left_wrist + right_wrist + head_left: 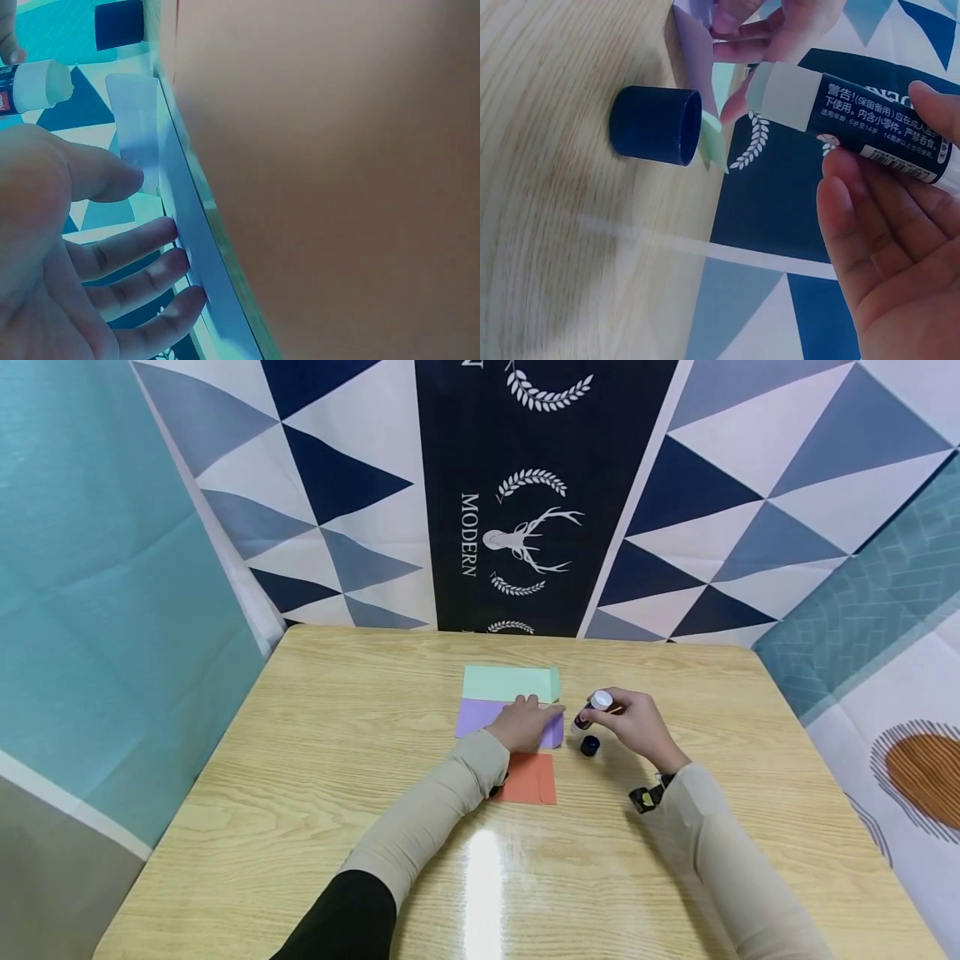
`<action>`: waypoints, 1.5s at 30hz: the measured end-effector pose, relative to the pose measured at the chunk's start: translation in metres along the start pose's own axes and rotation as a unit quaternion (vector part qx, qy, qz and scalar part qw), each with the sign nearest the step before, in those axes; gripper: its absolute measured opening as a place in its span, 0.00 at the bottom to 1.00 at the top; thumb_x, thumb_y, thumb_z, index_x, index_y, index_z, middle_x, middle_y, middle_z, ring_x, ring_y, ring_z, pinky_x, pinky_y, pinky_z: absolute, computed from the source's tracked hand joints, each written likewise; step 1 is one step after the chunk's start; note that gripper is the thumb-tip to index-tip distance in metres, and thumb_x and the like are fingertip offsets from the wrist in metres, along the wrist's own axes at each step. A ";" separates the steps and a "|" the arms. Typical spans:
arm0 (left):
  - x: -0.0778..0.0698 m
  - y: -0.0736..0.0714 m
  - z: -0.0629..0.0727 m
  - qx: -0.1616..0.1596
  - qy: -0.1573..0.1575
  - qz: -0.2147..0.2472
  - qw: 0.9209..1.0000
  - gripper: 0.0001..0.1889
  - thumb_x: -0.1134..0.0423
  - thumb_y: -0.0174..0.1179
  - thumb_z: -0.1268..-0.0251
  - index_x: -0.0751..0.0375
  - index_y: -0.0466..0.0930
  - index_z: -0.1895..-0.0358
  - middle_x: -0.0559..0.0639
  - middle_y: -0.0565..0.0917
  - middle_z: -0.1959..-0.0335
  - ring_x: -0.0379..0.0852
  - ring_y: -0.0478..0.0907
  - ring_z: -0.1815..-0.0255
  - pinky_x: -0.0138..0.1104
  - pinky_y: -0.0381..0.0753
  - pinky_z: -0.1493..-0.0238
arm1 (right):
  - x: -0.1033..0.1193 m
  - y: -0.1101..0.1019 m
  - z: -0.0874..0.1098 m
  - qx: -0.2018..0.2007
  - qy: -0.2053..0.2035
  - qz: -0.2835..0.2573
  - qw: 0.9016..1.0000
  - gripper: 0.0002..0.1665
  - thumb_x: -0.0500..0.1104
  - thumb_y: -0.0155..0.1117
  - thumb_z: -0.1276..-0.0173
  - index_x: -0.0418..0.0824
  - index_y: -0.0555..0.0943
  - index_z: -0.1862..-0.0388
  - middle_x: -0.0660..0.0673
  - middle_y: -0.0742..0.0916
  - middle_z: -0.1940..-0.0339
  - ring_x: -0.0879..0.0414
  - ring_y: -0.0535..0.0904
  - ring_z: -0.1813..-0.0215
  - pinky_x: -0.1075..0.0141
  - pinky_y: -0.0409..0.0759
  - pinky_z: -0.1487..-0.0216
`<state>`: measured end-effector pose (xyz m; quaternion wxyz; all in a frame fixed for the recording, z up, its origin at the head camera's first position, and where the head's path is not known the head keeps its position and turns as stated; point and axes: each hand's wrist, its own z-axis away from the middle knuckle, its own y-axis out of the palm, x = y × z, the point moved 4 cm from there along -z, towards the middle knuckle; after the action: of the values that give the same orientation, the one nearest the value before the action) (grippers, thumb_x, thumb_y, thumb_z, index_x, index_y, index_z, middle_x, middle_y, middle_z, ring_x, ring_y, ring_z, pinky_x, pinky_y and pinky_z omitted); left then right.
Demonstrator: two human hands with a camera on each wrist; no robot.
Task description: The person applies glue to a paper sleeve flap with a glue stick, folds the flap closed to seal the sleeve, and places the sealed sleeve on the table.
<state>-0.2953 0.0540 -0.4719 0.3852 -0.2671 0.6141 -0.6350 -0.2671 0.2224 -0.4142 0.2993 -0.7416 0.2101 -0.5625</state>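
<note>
My right hand (636, 725) pinches an uncapped glue stick (885, 124) between thumb and fingers; its pale tip points down toward the table. The dark blue cap (656, 124) stands on the table just below it. My left hand (519, 725) rests on a purple envelope (474, 717), fingers fairly straight and spread, touching the paper. At the right end of that envelope a flap (131, 112) stands raised, near the left thumb. Directly beyond lies a mint green envelope (506, 682), its right flap tilted up too.
An orange-red envelope (531, 779) lies nearer me, partly under the left forearm. Everything sits on a wood-grain table (315, 735). Behind its far edge hangs a patterned cloth (517, 593). Both wrists wear dark bands, the right one (648, 795) most visible.
</note>
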 end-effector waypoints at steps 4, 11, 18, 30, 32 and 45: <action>0.000 0.002 -0.001 0.002 0.001 -0.005 1.000 0.31 0.63 0.53 0.30 0.38 0.61 0.26 0.57 0.75 0.43 0.52 0.72 0.48 0.43 0.79 0.54 | -0.001 -0.001 0.001 0.004 0.007 0.002 1.000 0.15 0.47 0.71 0.37 0.36 0.85 0.59 0.37 0.88 0.61 0.58 0.81 0.63 0.72 0.79 0.63; -0.002 0.000 -0.002 0.010 0.009 -0.019 1.000 0.38 0.67 0.54 0.33 0.36 0.53 0.23 0.60 0.75 0.41 0.54 0.73 0.48 0.44 0.81 0.54 | -0.004 -0.003 0.002 0.010 0.015 0.008 1.000 0.16 0.47 0.70 0.36 0.35 0.85 0.58 0.37 0.88 0.60 0.55 0.82 0.62 0.71 0.78 0.64; 0.000 0.003 -0.002 0.018 0.007 -0.012 1.000 0.32 0.63 0.53 0.30 0.37 0.60 0.26 0.58 0.73 0.37 0.55 0.72 0.45 0.45 0.79 0.50 | -0.006 -0.001 0.002 0.007 0.011 0.010 1.000 0.15 0.47 0.70 0.37 0.37 0.85 0.59 0.38 0.89 0.61 0.61 0.81 0.64 0.70 0.79 0.63; 0.005 0.001 0.004 0.003 0.010 0.056 0.998 0.26 0.46 0.40 0.22 0.45 0.62 0.26 0.54 0.75 0.36 0.54 0.72 0.39 0.45 0.74 0.39 | -0.008 0.000 0.003 0.020 0.027 0.005 0.999 0.15 0.48 0.70 0.36 0.37 0.85 0.58 0.38 0.89 0.60 0.55 0.81 0.62 0.69 0.79 0.64; 0.006 0.001 0.004 0.001 0.008 0.065 0.998 0.26 0.45 0.40 0.22 0.46 0.61 0.26 0.54 0.75 0.36 0.54 0.72 0.38 0.46 0.73 0.37 | -0.008 0.000 0.003 0.018 0.027 0.004 0.999 0.15 0.48 0.70 0.36 0.37 0.85 0.58 0.38 0.89 0.60 0.55 0.81 0.62 0.69 0.79 0.63; 0.012 0.001 0.006 -0.012 -0.003 0.065 0.998 0.25 0.44 0.43 0.23 0.52 0.72 0.33 0.53 0.77 0.39 0.50 0.73 0.40 0.41 0.72 0.36 | -0.008 0.001 0.004 0.017 0.028 0.004 0.999 0.16 0.48 0.70 0.36 0.37 0.85 0.57 0.39 0.88 0.61 0.57 0.80 0.64 0.68 0.78 0.64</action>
<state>-0.2965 0.0409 -0.4738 0.4243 -0.2333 0.6361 -0.6008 -0.2657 0.2278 -0.4207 0.3082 -0.7194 0.2120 -0.5853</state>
